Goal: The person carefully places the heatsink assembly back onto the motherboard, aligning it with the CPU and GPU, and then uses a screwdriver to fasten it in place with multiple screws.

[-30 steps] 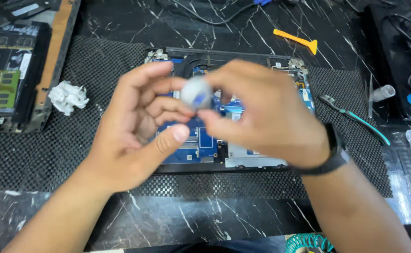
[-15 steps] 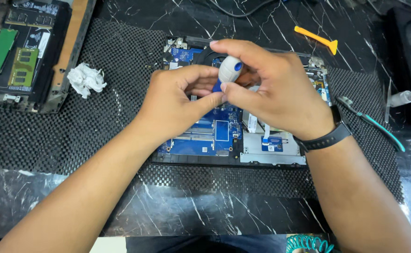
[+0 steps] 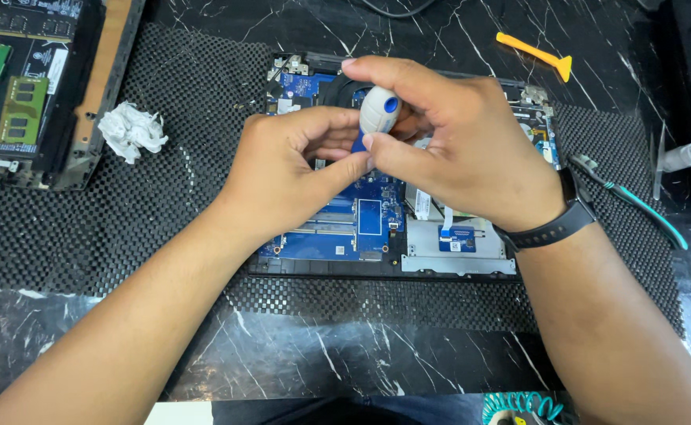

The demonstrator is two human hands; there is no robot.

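Right hand (image 3: pixel 471 157) pinches a white-and-blue screwdriver (image 3: pixel 378 112) upright by its cap; left hand (image 3: pixel 290 177) closes fingertips on its shaft, over the open laptop (image 3: pixel 456 252) at twelve o'clock. Best kept vertical. Tissue (image 3: pixel 131 130) at ten, orange pry tool (image 3: pixel 536 55) at one.

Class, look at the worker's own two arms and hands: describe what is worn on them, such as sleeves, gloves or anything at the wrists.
Both forearms are bare, with no sleeves or gloves in view. The left hand wears nothing visible. The right hand has a dark wristband, like a slim fitness band, around its wrist. No rings are visible.
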